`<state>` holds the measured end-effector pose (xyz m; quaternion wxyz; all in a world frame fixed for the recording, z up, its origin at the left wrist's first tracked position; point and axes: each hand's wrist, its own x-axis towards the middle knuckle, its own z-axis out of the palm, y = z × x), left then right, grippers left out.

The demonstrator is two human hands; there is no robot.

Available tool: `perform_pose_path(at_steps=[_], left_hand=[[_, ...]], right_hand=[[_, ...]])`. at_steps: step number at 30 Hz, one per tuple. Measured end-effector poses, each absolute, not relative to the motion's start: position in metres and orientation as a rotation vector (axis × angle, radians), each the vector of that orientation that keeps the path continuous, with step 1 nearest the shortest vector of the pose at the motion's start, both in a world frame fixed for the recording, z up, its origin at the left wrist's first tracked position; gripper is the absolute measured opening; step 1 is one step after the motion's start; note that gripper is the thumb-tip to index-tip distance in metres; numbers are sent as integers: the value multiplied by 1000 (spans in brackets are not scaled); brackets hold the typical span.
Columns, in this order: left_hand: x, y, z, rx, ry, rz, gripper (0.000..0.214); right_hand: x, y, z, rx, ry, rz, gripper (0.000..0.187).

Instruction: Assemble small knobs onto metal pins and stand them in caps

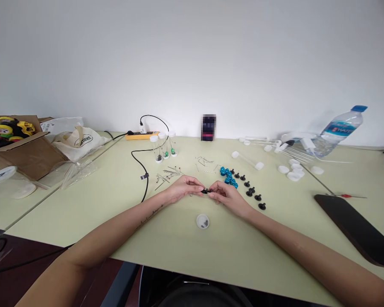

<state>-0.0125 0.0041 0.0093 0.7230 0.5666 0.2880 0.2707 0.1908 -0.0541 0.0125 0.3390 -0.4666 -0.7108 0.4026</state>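
My left hand (186, 189) and my right hand (226, 196) meet over the middle of the table, fingertips pinched on a small black part (206, 191) between them. The part is too small to make out its exact kind. Right beside my right hand lie blue ball-like pieces (228, 177) in a cluster. A curved row of black disc-shaped pieces with stems (250, 192) runs past them to the right. Closer to me sits a small white cap (202, 221) with tiny dark bits inside. Thin metal pins (168, 175) lie scattered beyond my left hand.
Clear tubes with white caps (165, 149) stand upright at the back, before a yellow power strip (142, 135). A phone (208, 128) leans on the wall. To the right are a water bottle (341, 128) and a black slab (355, 228); a cardboard box (35, 155) is left.
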Motion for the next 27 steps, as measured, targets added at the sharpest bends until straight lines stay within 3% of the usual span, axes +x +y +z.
perform_pose_path(at_steps=[27], left_hand=[[-11,6,7,1195,645,629,31]], right_hand=[[191,-53,11,-1177,-1842,1076,28]])
